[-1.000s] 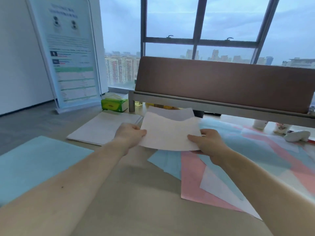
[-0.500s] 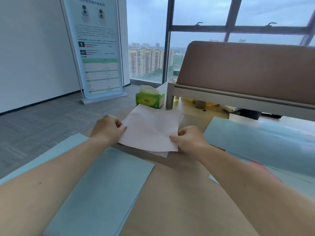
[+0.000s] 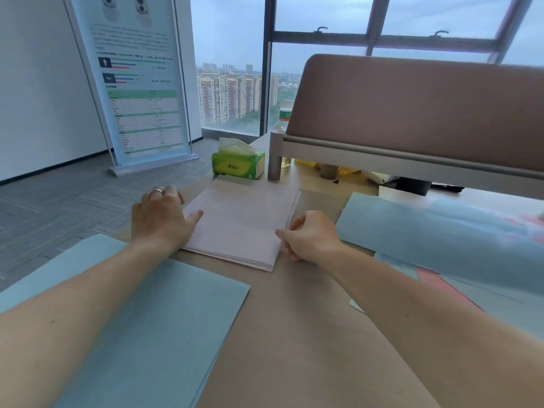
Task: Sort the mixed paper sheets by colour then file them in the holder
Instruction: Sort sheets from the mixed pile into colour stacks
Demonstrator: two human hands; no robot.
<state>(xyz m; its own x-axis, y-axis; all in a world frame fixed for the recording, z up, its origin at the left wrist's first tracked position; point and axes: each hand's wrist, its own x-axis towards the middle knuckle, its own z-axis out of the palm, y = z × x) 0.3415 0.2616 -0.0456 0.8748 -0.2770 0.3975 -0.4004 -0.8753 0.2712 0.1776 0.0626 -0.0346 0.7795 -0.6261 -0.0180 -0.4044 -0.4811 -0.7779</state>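
Observation:
A stack of white sheets [image 3: 241,225] lies on the table in front of me. My left hand [image 3: 160,219] rests flat at the stack's left edge, fingers apart, thumb on the top sheet. My right hand [image 3: 312,237] is at the stack's near right corner, with its thumb on the top white sheet's edge and its fingers curled beside it. A pile of blue sheets [image 3: 153,328] lies at the near left. Mixed blue and pink sheets [image 3: 435,240] spread over the right side. No holder can be picked out.
A green tissue pack [image 3: 238,164] stands behind the white stack. A brown padded partition [image 3: 412,113] on a grey rail crosses the table's back, with a bottle [image 3: 284,116] behind its left end. A standing banner [image 3: 138,83] is on the floor at the left.
Both hands carried a white sheet from over the mixed spread leftwards and laid it on the white stack. My left hand has flattened, and the view has swung left.

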